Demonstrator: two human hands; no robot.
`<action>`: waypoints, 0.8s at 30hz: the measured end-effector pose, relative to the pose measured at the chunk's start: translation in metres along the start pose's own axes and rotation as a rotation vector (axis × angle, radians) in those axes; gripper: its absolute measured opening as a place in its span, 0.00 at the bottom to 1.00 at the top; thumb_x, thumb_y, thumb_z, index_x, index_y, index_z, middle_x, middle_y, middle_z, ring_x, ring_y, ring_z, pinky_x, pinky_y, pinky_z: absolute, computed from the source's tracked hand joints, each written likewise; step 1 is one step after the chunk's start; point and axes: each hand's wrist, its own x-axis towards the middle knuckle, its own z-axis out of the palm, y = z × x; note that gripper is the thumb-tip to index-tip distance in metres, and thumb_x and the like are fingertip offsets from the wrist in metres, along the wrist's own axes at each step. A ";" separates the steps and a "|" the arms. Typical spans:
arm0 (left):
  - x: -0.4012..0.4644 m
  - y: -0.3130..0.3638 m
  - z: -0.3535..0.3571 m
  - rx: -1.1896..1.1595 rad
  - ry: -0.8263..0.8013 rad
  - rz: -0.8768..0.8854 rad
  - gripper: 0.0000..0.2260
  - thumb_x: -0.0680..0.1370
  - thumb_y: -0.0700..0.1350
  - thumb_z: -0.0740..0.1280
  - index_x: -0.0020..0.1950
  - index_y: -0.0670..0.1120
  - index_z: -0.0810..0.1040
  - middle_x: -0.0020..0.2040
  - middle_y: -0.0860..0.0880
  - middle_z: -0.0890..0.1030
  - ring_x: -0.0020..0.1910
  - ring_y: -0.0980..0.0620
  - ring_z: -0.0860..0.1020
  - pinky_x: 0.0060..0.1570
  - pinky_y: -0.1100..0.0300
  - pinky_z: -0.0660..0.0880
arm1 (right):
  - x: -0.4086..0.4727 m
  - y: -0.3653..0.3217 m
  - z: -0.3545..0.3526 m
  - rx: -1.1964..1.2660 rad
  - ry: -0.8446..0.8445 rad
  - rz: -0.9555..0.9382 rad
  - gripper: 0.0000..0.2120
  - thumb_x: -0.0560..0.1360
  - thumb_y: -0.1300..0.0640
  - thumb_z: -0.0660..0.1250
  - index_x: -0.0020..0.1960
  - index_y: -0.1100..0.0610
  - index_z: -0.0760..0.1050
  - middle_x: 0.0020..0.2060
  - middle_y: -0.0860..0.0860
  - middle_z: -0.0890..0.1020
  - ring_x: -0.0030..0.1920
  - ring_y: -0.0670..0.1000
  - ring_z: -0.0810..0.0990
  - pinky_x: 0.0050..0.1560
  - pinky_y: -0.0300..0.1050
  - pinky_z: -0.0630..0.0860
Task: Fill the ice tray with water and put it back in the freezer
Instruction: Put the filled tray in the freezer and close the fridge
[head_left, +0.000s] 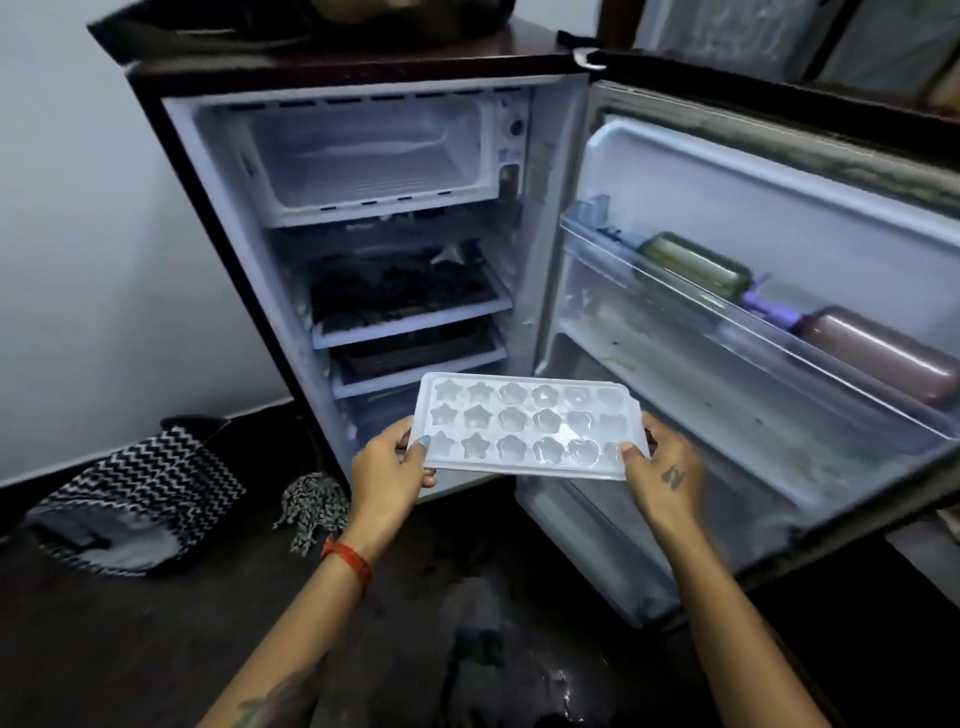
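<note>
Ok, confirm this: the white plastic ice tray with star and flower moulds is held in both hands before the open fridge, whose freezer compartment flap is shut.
Wrong on the flap. The head view shows the freezer compartment open, interior visible. The white plastic ice tray is indeed held by left hand and right hand.

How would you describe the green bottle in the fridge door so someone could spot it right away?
Start at the open fridge door swung out to the right, and find its upper clear plastic door shelf. The translucent green plastic bottle lies on its side there, towards the hinge end. Its neighbour, the brownish-pink plastic bottle, lies further out, past a small purple item.
</note>
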 end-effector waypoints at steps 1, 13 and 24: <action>0.009 -0.001 -0.007 0.002 0.013 -0.005 0.14 0.78 0.36 0.63 0.63 0.42 0.77 0.41 0.51 0.80 0.23 0.61 0.77 0.34 0.64 0.78 | 0.006 -0.008 0.009 0.016 -0.021 -0.008 0.16 0.72 0.63 0.64 0.59 0.55 0.78 0.49 0.59 0.82 0.49 0.60 0.79 0.47 0.46 0.72; 0.106 -0.002 -0.044 0.011 0.209 -0.065 0.14 0.78 0.38 0.64 0.63 0.42 0.77 0.42 0.50 0.80 0.23 0.60 0.77 0.33 0.65 0.78 | 0.095 -0.088 0.087 0.122 -0.188 -0.109 0.20 0.69 0.56 0.63 0.61 0.52 0.77 0.49 0.57 0.82 0.51 0.59 0.79 0.55 0.54 0.76; 0.191 0.016 -0.046 -0.101 0.318 -0.104 0.13 0.79 0.37 0.64 0.63 0.39 0.77 0.42 0.49 0.80 0.22 0.61 0.76 0.46 0.49 0.80 | 0.191 -0.142 0.127 0.114 -0.264 -0.218 0.15 0.74 0.62 0.64 0.60 0.57 0.77 0.50 0.58 0.82 0.52 0.60 0.78 0.50 0.48 0.74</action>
